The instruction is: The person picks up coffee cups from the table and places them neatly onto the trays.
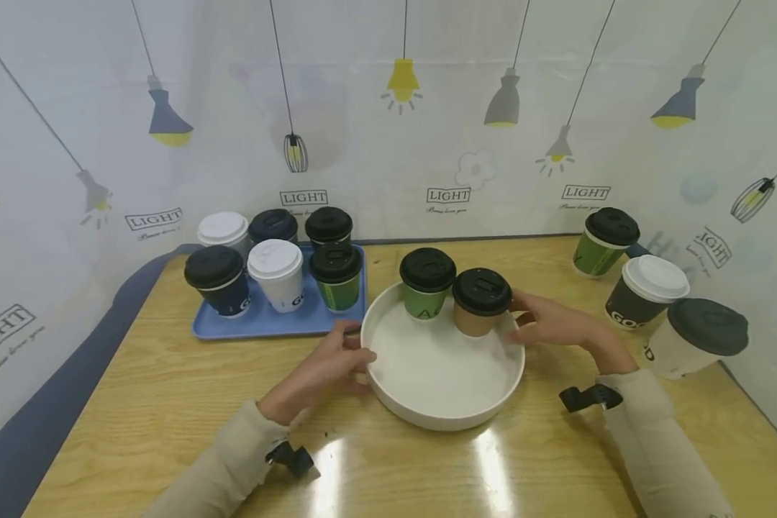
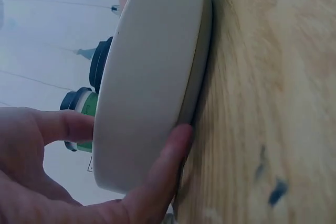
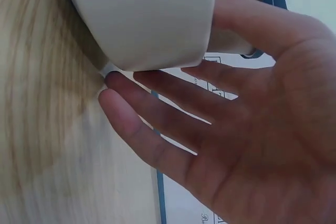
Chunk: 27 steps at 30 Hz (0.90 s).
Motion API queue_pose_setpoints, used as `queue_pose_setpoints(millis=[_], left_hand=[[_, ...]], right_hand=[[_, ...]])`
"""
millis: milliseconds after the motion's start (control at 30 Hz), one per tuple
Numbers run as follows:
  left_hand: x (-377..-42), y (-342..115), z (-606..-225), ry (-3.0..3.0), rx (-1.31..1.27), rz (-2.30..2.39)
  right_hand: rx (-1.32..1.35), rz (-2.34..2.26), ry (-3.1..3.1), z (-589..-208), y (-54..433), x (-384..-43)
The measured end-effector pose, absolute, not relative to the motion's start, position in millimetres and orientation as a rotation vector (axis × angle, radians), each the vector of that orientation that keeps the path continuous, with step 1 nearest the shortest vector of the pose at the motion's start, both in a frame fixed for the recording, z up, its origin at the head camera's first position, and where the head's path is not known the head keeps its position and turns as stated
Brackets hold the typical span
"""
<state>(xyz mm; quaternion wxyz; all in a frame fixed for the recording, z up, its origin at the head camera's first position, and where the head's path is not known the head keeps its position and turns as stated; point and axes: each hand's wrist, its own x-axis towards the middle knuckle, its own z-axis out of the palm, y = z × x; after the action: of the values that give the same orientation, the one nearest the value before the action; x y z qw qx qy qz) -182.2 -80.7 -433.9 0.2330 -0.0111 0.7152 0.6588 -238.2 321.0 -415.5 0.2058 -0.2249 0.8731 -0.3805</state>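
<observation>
A round white tray with a raised wall rests on the wooden table. Inside it, toward the back, stand a green cup with a black lid and a brown cup with a black lid. My left hand holds the tray's left side, thumb at the rim; in the left wrist view a fingertip reaches the base. On the opposite side, my right hand grips the wall beside the brown cup. Its thumb goes over the rim, and its other fingers spread along the outside near the underside.
A blue rectangular tray at the back left carries several lidded cups. Along the right side stand a green cup, a dark cup with a white lid and a white cup with a dark lid. A lamp-printed curtain borders the table.
</observation>
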Motion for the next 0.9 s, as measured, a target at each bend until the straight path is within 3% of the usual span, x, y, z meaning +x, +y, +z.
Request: queue_pose_setpoints(millis=[567, 900], left_hand=[[-189, -81, -434, 1.924, -0.009, 1.821], [-189, -84, -438, 1.929, -0.005, 1.881]], right_hand=[[-0.638, -1.069, 2.294, -400, 332, -231], [-0.636, -1.001, 2.7, -350, 330, -199]])
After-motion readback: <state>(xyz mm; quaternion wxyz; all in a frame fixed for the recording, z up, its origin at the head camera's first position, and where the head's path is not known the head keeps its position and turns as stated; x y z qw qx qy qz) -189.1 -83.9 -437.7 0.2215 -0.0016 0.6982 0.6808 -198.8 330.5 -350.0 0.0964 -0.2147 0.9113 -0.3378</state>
